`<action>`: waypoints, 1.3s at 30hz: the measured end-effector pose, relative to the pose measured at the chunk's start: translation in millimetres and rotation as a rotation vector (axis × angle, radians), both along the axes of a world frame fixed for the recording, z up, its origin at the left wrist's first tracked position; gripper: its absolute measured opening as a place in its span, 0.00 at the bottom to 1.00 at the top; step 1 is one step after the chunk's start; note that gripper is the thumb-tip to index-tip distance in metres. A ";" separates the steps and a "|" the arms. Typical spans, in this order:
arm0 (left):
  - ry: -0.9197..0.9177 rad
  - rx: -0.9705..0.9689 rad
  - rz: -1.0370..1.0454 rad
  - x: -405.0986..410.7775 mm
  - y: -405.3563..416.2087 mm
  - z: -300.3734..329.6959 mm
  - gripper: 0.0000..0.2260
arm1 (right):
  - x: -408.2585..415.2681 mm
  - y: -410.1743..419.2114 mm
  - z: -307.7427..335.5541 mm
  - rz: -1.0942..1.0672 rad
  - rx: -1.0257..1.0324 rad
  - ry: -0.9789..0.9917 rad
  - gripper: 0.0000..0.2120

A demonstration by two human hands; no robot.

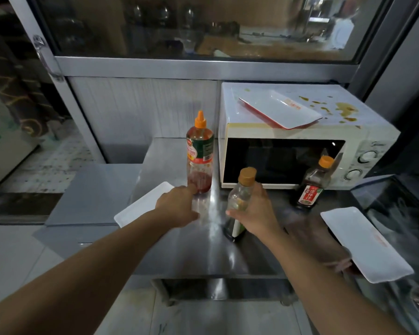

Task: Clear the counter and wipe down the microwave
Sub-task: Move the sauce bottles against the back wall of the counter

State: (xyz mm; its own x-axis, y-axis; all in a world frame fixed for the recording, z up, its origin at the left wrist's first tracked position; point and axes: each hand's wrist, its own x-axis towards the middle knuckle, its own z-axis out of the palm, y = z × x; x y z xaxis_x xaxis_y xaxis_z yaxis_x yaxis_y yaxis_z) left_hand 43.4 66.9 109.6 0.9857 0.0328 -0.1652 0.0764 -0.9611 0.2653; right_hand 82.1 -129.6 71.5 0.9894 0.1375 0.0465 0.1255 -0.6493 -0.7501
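Note:
A white microwave [363, 139] stands at the back right of the steel counter [179, 250], its top spattered with brown sauce stains [344, 110]. A white tray with a red rim [278, 108] lies on top of it. My right hand [257, 211] grips a small clear bottle with a gold cap [242, 189], tilted. My left hand [179, 206] reaches to the base of a tall chili sauce bottle with an orange nozzle [200, 151], fingertips touching it. A dark soy sauce bottle with an orange cap [312, 182] stands before the microwave door.
One white rectangular plate [136, 209] lies at the counter's left edge, partly under my left forearm; another white plate [363, 243] overhangs the right edge. A glass-fronted cabinet [203, 27] hangs above. A lower grey surface [92, 194] sits to the left.

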 end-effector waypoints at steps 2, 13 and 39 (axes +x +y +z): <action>0.002 -0.006 0.003 3.3 1.8 -2.3 0.27 | 1.8 2.5 -2.2 -0.017 0.004 -0.021 0.35; -0.015 -0.055 -0.026 36.3 39.3 -3.6 0.26 | 18.7 30.6 6.0 -0.091 -0.086 -0.129 0.26; -0.123 -0.821 -0.157 194.3 82.6 -23.3 0.42 | 60.8 112.2 27.2 -0.542 -0.150 -0.246 0.26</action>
State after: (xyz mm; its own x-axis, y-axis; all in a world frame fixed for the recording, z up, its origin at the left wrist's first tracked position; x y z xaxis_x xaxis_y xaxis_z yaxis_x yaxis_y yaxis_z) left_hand 237.6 149.5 86.3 0.9813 -0.1899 0.0322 -0.1173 -0.4569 0.8818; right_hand 142.9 -17.4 98.7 0.8832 -0.3594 0.3011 -0.0943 -0.7653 -0.6367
